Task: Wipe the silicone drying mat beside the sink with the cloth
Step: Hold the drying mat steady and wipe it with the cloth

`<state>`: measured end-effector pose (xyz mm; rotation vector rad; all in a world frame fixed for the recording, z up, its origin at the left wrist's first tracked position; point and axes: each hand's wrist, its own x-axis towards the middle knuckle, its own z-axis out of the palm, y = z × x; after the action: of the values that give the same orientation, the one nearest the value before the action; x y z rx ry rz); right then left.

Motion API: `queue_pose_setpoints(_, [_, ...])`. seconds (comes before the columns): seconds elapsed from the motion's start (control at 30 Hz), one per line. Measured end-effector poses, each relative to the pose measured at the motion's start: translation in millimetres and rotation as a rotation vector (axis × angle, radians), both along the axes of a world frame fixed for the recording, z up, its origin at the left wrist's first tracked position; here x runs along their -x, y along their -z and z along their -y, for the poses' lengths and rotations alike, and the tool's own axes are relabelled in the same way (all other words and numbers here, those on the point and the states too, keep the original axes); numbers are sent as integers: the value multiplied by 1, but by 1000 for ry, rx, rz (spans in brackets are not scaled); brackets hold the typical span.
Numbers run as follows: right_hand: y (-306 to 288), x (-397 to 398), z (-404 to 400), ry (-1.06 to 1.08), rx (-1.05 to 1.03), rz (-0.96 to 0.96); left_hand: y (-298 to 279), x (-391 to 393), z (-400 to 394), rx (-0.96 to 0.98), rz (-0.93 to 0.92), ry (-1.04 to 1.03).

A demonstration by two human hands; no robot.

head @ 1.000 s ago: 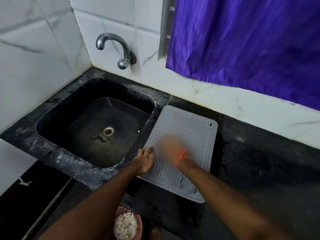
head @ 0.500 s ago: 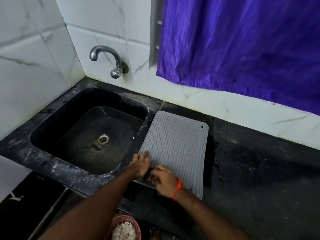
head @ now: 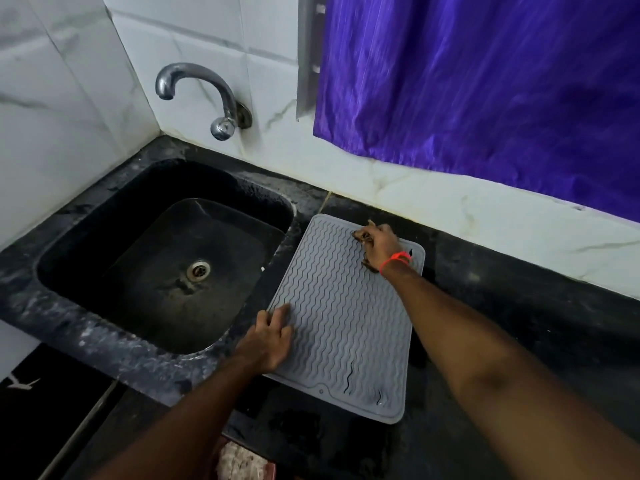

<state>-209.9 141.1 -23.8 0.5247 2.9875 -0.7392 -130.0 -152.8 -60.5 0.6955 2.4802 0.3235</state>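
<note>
Grey mat (head: 341, 320), one: left hand (head: 268, 337) flat, right hand (head: 379, 244) gripping one cloth (head: 360, 237).

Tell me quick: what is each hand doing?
Left hand: open, fingers spread flat on the mat.
Right hand: shut on the cloth at the mat's far end.

Quick count: one grey wavy-ribbed silicone drying mat (head: 341, 327), one dark crumpled cloth (head: 362, 237), two bare hands (head: 268, 341) (head: 381, 244), one black stone sink (head: 156, 258), one curved chrome tap (head: 204, 95), one purple curtain (head: 485, 88).
</note>
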Motion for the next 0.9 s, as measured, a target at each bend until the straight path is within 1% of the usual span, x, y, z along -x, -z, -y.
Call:
queue_pose_setpoints(0.03, [3, 6, 0, -19, -39, 16, -1, 0, 0, 52, 4, 35])
queue_pose_setpoints(0.1, [9, 14, 4, -59, -109, 41, -3, 2, 0, 106, 5, 32])
queue_pose_setpoints(0.2, [17, 17, 8, -78, -205, 74, -2, 4, -1, 185, -40, 85])
queue_pose_setpoints(0.27, [16, 19, 7, -97, -217, 83, -4, 5, -2, 195, -58, 100])
queue_pose_setpoints(0.37, [13, 18, 9, -155, -232, 110, -6, 4, -5, 199, -37, 62])
queue_pose_setpoints(0.47, [15, 5, 20, -178, -238, 104, -8, 3, -7, 147, 17, -26])
queue_pose_setpoints(0.53, [18, -10, 28, -191, -233, 93, -8, 2, -8, 115, 48, -28])
queue_pose_setpoints(0.67, [23, -43, 46, -231, -207, 88, -9, 2, -9, 6, 111, -161])
queue_pose_setpoints(0.8, [27, -88, 69, -267, -169, 43, -10, 3, -6, -43, 158, -237])
queue_pose_setpoints(0.9, [27, -122, 92, -272, -146, 35, -11, 5, -1, -67, 189, -254])
